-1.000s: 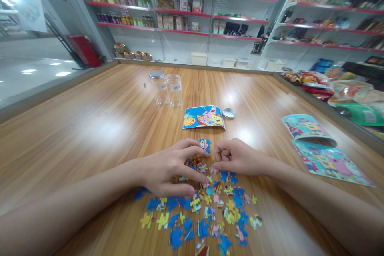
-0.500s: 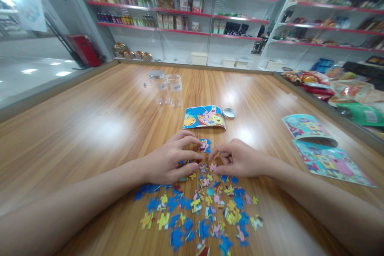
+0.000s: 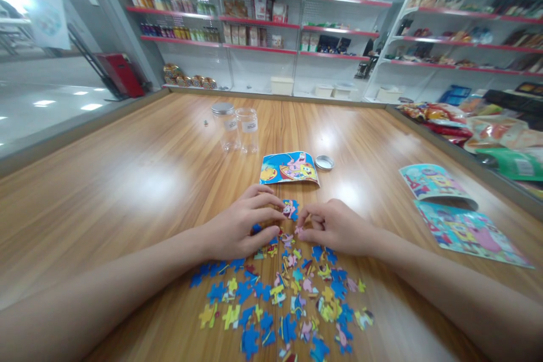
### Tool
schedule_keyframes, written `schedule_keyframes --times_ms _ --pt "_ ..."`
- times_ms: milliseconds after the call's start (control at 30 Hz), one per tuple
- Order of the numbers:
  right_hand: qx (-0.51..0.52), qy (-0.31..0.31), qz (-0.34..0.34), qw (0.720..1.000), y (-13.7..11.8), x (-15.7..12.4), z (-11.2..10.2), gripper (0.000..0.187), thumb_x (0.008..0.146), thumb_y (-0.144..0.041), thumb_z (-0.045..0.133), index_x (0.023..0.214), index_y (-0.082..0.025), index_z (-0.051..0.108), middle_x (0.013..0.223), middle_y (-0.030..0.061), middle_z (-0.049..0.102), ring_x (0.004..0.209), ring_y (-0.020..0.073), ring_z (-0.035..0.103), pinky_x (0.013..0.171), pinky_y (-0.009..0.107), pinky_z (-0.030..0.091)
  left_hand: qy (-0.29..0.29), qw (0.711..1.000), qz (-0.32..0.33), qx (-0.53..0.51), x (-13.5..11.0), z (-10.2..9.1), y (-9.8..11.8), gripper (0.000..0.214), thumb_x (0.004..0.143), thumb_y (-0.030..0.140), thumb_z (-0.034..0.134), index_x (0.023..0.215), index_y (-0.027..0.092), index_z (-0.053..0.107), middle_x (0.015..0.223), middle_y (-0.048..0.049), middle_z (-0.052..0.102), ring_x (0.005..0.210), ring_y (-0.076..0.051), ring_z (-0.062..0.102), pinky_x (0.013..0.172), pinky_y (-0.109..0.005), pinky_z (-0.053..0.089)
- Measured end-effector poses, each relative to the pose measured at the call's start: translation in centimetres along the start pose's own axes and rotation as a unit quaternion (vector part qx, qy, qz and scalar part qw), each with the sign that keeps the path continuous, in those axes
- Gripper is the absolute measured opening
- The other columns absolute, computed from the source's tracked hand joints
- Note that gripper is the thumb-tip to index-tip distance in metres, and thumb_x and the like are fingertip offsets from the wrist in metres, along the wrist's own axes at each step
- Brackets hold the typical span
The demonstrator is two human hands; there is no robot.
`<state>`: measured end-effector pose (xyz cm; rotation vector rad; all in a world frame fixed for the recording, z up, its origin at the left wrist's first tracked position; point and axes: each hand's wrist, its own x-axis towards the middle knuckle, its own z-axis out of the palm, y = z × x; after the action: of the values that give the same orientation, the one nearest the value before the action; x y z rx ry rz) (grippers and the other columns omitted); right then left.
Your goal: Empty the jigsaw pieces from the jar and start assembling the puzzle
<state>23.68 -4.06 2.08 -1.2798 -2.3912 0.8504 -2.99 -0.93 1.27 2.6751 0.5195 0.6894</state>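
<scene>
With thumb and index finger, my right hand (image 3: 337, 227) pinches a small pink puzzle piece (image 3: 299, 231) just above the heap. My left hand (image 3: 250, 223) is spread low over the table, palm down. Its fingertips reach the left edge of a small joined patch of puzzle (image 3: 291, 209), blue with a pink figure. Some pieces under the left palm are partly hidden. Loose blue, yellow and pink puzzle pieces (image 3: 288, 325) lie scattered in front of both hands. Beyond the hands is a cartoon reference picture (image 3: 289, 169) with a curled edge.
Two clear jars (image 3: 247, 130) stand farther back, the left one capped by a metal lid (image 3: 223, 108). A loose lid (image 3: 324, 162) lies beside the picture. Two more cartoon sheets (image 3: 470, 232) rest at right. Packaged goods (image 3: 509, 130) border the table's right edge; shelves stand behind.
The thumb and index finger of my right hand have closed on a pink puzzle piece. My left hand stays almost in place. The view has tipped slightly.
</scene>
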Motion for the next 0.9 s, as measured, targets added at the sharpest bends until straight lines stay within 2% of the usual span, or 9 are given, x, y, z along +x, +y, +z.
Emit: schedule_keyframes --times_ms 133,233,367,567,700,900 --pt "-0.011 0.006 0.015 1.000 -0.14 -0.02 0.08 0.013 0.088 -0.032 0.070 0.089 -0.019 0.068 0.059 -0.0059 0.057 0.053 0.0083 0.050 0.054 0.021 0.032 -0.008 1.000 0.016 -0.005 -0.02 -0.02 -0.06 0.031 0.093 0.022 0.061 0.123 0.020 0.069 0.126 -0.0116 0.066 0.124 -0.029 0.051 0.112 -0.055 0.041" --pt "0.008 -0.001 -0.003 1.000 0.00 -0.05 -0.08 0.014 0.089 -0.031 0.068 0.091 -0.018 0.066 0.056 -0.0072 0.054 0.050 0.0077 0.047 0.053 0.021 0.032 -0.007 1.000 0.028 -0.010 -0.05 -0.04 -0.05 0.033 0.092 0.021 0.062 0.125 0.021 0.069 0.127 -0.0118 0.066 0.125 -0.029 0.051 0.111 -0.056 0.041" --pt "0.052 -0.017 -0.026 0.998 0.29 -0.06 -0.45 0.018 0.089 -0.031 0.067 0.099 -0.016 0.064 0.051 -0.0105 0.043 0.046 0.0077 0.039 0.050 0.021 0.031 0.003 0.999 0.036 -0.015 -0.05 -0.04 -0.02 0.030 0.092 0.020 0.062 0.121 0.022 0.070 0.126 -0.0112 0.066 0.124 -0.028 0.052 0.111 -0.055 0.042" --pt "0.011 0.001 -0.044 0.999 0.18 -0.10 -0.46 0.017 0.089 -0.031 0.066 0.097 -0.017 0.070 0.051 -0.0095 0.042 0.046 0.0076 0.036 0.051 0.022 0.030 0.005 1.000 0.026 -0.010 -0.03 -0.18 0.13 0.023 0.091 0.019 0.061 0.111 0.020 0.073 0.121 -0.0119 0.063 0.121 -0.028 0.051 0.108 -0.052 0.044" --pt "0.031 -0.009 -0.047 0.998 0.16 -0.06 -0.31 0.016 0.091 -0.030 0.063 0.099 -0.017 0.069 0.051 -0.0100 0.040 0.046 0.0073 0.034 0.050 0.022 0.028 0.015 0.999 0.029 -0.013 -0.03 -0.33 0.33 0.020 0.091 0.018 0.060 0.104 0.020 0.074 0.115 -0.0110 0.063 0.113 -0.026 0.054 0.104 -0.048 0.046" --pt "0.016 -0.002 -0.022 1.000 0.16 -0.07 -0.19 0.023 0.087 -0.039 0.069 0.091 -0.016 0.070 0.052 -0.0076 0.048 0.047 0.0071 0.041 0.050 0.020 0.030 0.011 0.999 0.037 -0.027 0.04 -0.37 0.42 0.021 0.091 0.018 0.059 0.106 0.020 0.073 0.109 -0.0112 0.064 0.106 -0.025 0.055 0.097 -0.044 0.050"
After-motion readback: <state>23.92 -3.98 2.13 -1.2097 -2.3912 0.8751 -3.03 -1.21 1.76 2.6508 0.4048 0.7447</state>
